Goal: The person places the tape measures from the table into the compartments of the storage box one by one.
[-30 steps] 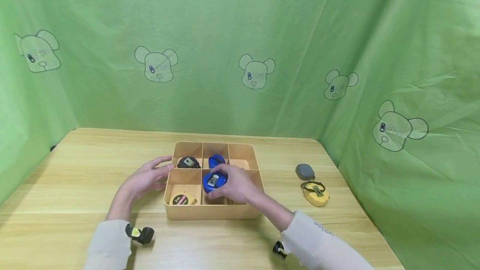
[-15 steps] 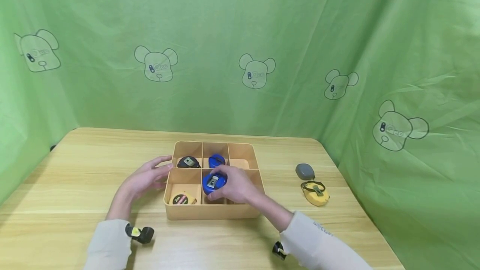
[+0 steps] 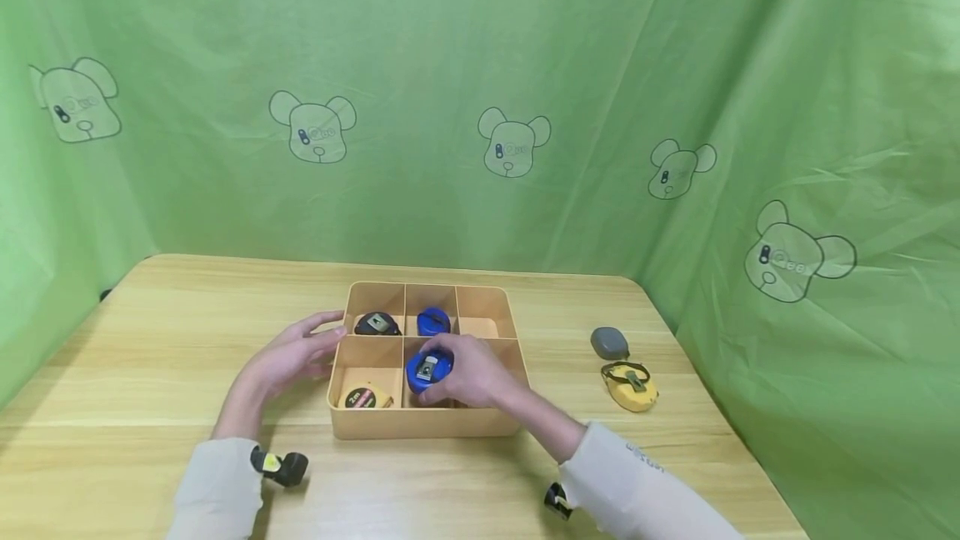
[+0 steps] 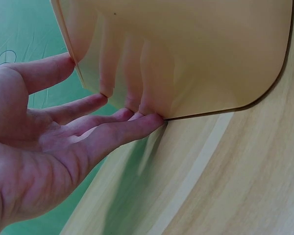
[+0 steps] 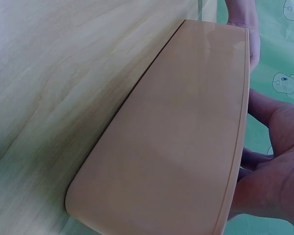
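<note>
Lowered a bit, right hand [image 3: 468, 373] grips the blue tape measure [image 3: 429, 369] in the tray [image 3: 420, 425]; flat left hand [image 3: 292, 357] touches its side.

Wooden table [image 3: 150, 357] under tray [image 3: 420, 423] (grey [image 3: 609, 343], yellow [image 3: 632, 386] tapes beside)

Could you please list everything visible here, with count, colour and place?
divided tray: one, tan, six compartments, middle of the table.
blue tape measure: one, held in the near middle compartment.
second blue tape measure: one, far middle compartment.
black tape measure: one, far left compartment.
yellow tape measure: one, near left compartment.
yellow tape measure on the table: one, right of the tray.
grey case: one, just behind it.
table: one, light wood.
backdrop: green cloth, bear prints.
left hand: fingers straight against the tray's left wall.
right hand: grips the blue tape measure.
</note>
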### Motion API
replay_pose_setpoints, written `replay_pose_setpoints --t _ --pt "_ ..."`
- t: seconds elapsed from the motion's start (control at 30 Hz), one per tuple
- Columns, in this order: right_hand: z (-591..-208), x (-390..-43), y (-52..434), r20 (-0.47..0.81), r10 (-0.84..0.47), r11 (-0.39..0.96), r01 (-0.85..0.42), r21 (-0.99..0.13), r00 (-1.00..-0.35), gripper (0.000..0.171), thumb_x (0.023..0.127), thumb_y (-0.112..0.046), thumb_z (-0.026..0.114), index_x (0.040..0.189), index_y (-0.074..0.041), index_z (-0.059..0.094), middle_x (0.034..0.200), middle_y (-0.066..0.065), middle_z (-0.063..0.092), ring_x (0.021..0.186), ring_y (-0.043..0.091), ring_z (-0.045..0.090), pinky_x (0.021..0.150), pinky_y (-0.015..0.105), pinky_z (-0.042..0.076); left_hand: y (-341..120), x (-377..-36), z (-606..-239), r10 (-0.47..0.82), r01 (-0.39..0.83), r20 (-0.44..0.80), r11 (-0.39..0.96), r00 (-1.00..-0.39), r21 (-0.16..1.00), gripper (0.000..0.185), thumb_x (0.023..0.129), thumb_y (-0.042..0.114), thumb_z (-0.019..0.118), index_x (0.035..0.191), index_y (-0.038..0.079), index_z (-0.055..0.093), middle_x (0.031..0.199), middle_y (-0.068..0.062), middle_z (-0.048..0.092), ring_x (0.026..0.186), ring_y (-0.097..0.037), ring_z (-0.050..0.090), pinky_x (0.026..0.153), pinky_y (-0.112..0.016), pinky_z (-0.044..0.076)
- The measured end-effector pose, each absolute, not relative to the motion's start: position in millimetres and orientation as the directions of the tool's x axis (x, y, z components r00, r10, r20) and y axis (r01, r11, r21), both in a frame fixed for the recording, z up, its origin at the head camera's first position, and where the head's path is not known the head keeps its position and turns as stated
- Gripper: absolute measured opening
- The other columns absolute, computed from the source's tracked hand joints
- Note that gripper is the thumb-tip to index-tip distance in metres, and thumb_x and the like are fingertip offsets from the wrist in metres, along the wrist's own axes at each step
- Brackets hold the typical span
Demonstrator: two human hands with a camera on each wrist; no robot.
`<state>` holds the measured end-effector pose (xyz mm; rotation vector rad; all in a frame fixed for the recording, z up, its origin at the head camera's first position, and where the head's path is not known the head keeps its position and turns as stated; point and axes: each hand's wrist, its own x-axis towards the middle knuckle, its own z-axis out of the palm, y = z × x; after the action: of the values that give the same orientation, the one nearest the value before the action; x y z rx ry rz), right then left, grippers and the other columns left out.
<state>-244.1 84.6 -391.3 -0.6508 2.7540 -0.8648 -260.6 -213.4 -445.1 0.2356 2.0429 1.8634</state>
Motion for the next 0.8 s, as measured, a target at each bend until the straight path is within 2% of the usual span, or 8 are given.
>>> replay_pose_setpoints --t 0.4,0.67,0.8 --pt "-395.2 -245.6 84.9 -0.023 -0.489 0.743 -0.403 -0.535 -0.872 0.06 0.067 -0.025 0.094 0.12 -0.013 0.07 0.113 0.008 0.073 0.102 0.024 0.064 0.086 0.039 0.057 -213.2 -260.9 -443.7 0.363 -0.12 -0.153 0.112 -0.919 0.986 0.072 0.107 0.035 0.05 0.162 0.005 0.013 0.158 -0.029 0.037 0.148 -0.048 0.032 0.12 -0.059 0.034" --pt "-398.5 -244.2 84.6 0.027 -0.535 0.759 -0.495 -0.423 -0.844 0.051 0.067 -0.026 0.093 0.112 -0.013 0.073 0.107 0.0 0.074 0.099 0.02 0.06 0.092 0.042 0.046 -212.9 -259.9 -444.6 0.357 -0.116 -0.152 0.121 -0.922 0.986 0.076 0.105 0.039 0.052 0.162 0.006 0.014 0.158 -0.028 0.037 0.148 -0.047 0.033 0.12 -0.059 0.034" --pt "-399.0 -244.2 83.9 0.021 -0.52 0.769 -0.479 -0.424 -0.854 0.052 0.067 -0.025 0.093 0.113 -0.014 0.073 0.106 -0.001 0.074 0.099 0.019 0.058 0.092 0.04 0.044 -213.2 -260.2 -445.0 0.354 -0.118 -0.152 0.117 -0.923 0.986 0.076 0.105 0.039 0.053 0.162 0.006 0.014 0.158 -0.028 0.037 0.148 -0.047 0.032 0.12 -0.059 0.034"
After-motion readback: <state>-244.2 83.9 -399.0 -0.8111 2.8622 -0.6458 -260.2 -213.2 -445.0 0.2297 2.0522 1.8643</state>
